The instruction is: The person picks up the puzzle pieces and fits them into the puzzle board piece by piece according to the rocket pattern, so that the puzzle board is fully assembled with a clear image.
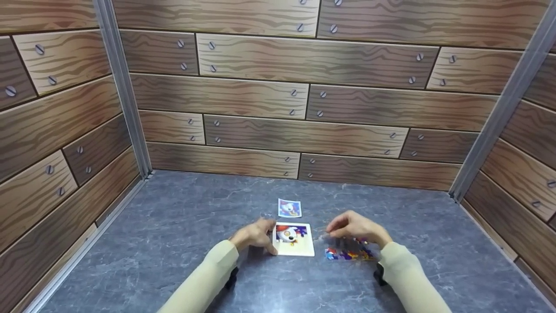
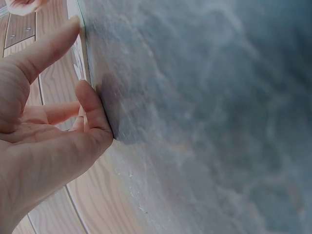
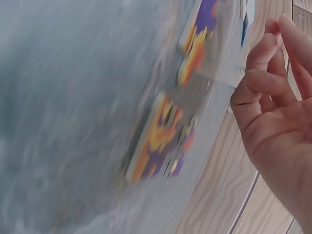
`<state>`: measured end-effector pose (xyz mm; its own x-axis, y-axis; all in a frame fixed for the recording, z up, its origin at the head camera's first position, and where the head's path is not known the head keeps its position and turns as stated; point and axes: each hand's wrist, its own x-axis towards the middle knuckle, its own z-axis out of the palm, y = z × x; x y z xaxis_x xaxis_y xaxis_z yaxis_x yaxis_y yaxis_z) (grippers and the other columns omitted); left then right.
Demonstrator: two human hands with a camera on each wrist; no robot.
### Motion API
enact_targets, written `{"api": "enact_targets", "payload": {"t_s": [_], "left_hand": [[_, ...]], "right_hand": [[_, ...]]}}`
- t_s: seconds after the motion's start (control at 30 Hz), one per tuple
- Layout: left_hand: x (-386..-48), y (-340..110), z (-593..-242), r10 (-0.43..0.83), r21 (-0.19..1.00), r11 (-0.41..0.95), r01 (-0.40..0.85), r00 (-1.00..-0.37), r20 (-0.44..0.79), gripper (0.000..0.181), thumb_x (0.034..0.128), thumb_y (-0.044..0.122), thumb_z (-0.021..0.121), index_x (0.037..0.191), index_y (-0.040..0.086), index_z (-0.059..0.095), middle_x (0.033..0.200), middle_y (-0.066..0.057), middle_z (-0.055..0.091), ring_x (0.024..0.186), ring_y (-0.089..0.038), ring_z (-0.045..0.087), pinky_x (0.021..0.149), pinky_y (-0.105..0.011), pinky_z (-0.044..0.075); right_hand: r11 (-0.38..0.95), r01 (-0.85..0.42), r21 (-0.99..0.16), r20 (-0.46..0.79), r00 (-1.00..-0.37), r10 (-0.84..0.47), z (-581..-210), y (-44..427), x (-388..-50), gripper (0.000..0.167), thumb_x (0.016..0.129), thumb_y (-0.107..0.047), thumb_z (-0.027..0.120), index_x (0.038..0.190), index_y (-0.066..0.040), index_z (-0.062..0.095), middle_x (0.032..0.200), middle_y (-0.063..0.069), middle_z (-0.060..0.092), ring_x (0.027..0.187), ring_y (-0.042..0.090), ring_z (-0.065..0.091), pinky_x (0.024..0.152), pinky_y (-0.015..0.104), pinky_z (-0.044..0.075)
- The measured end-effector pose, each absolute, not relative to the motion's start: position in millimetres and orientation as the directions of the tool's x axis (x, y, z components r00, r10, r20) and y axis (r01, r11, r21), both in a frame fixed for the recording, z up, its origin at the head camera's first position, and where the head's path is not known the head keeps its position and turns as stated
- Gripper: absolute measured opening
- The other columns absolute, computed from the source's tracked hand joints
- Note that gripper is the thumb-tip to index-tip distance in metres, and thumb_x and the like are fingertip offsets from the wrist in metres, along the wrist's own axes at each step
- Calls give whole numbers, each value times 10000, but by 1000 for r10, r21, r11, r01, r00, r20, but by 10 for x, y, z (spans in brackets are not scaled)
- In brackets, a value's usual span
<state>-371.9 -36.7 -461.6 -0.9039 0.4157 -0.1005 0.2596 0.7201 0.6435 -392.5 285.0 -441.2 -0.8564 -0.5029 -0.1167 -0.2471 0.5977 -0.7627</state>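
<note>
A cream puzzle board [image 1: 295, 248] lies on the grey table, its upper part filled with a picture of a white cartoon figure. My left hand [image 1: 256, 236] holds the board's left side, thumb at the near corner and fingers at the far one. In the left wrist view, thumb and fingers touch the thin edge of the board [image 2: 82, 53]. My right hand [image 1: 356, 227] hovers to the right of the board. Its fingers are bent and the tips are close together; whether anything is between them is hidden. Below it lie loose puzzle pieces [image 1: 349, 254], purple, orange and yellow.
A small picture card [image 1: 289, 208] with a similar cartoon lies just beyond the board. Wood-plank-patterned walls [image 1: 299, 100] enclose the marbled grey table [image 1: 195, 208] at the back and both sides. Something clear and shiny surrounds the pieces in the right wrist view.
</note>
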Motion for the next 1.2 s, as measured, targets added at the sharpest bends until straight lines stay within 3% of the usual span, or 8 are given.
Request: {"api": "enact_targets", "payload": {"t_s": [0.27, 0.5, 0.8, 1.03, 1.2], "left_hand": [[-3722, -360, -4617, 438, 652, 704, 282, -895, -86, 536, 644, 86, 897, 1092, 22, 608, 1144, -141, 619, 1048, -255, 545, 989, -445, 456], [-3731, -360, -4628, 424, 640, 721, 265, -899, -105, 594, 648, 96, 898, 1156, 27, 598, 1161, -137, 600, 1120, -286, 522, 1030, -464, 424], [-3747, -360, -4609, 415, 638, 727, 253, -903, -114, 627, 655, 108, 894, 1201, 30, 596, 1199, -138, 587, 1150, -287, 512, 1053, -470, 407], [-3741, -352, -4619, 417, 642, 723, 256, -903, -109, 647, 655, 94, 892, 1222, 32, 586, 1187, -133, 599, 1162, -296, 503, 1064, -473, 395], [-3738, -351, -4632, 429, 631, 724, 279, -898, -95, 575, 647, 93, 896, 1137, 27, 602, 1172, -143, 599, 1138, -291, 508, 1044, -462, 411]], "right_hand": [[574, -237, -784, -98, -865, -492, -4429, 3124, -3909, 255, 855, -72, 723, 1084, 40, 709, 1018, 177, 711, 684, 67, 537, 588, 225, 467], [597, -182, -781, -130, -888, -441, -4435, 3323, -3906, 305, 832, -41, 731, 1124, 33, 691, 1134, 209, 678, 893, 126, 624, 764, 275, 546], [622, -180, -762, -142, -891, -432, -4432, 3488, -3921, 384, 813, -38, 751, 1174, 50, 654, 1087, 192, 660, 835, 147, 540, 684, 272, 492], [615, -206, -761, -133, -879, -458, -4498, 3564, -3925, 409, 795, -6, 755, 1178, 73, 638, 1151, 220, 657, 923, 205, 556, 754, 261, 493], [612, -206, -764, -145, -869, -474, -4526, 3581, -3907, 398, 797, 25, 740, 1175, 82, 632, 1139, 227, 660, 949, 216, 577, 763, 250, 502]]}}
